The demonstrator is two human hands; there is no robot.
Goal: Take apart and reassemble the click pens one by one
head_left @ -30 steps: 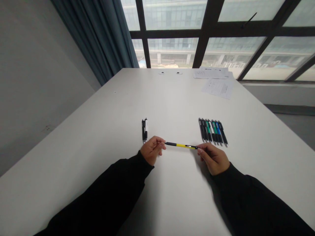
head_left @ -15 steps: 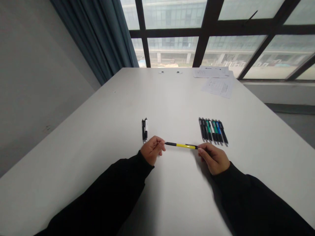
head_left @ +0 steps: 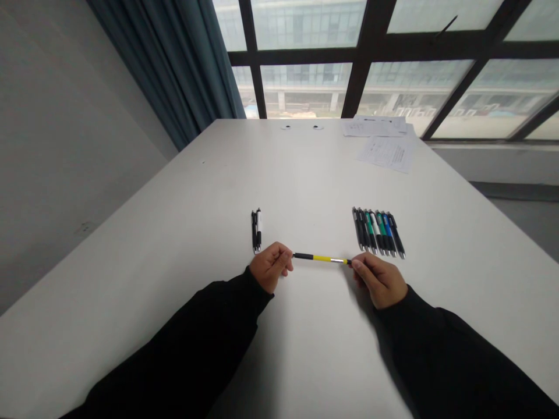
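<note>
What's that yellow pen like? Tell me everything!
The yellow pen is slim and plastic-looking, with a black grip, a yellow barrel bearing a pale, shiny patch, and a black end. It's held crosswise over the white table, the left hand pinching its grip end, the right hand the other. I can't tell whether its tip is out.

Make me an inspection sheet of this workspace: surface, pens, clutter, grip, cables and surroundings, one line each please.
Surface: white table, shadowed around the arms.
Pens: yellow pen held level between the hands; black-and-white pair beyond the left hand; mixed-colour row beyond the right hand.
Clutter: papers at the far right corner.
Grip: left hand pinches the yellow pen's black end, right hand the opposite end.
Cables: nothing seen.
Surroundings: window ahead, blue curtain to its left.
</note>
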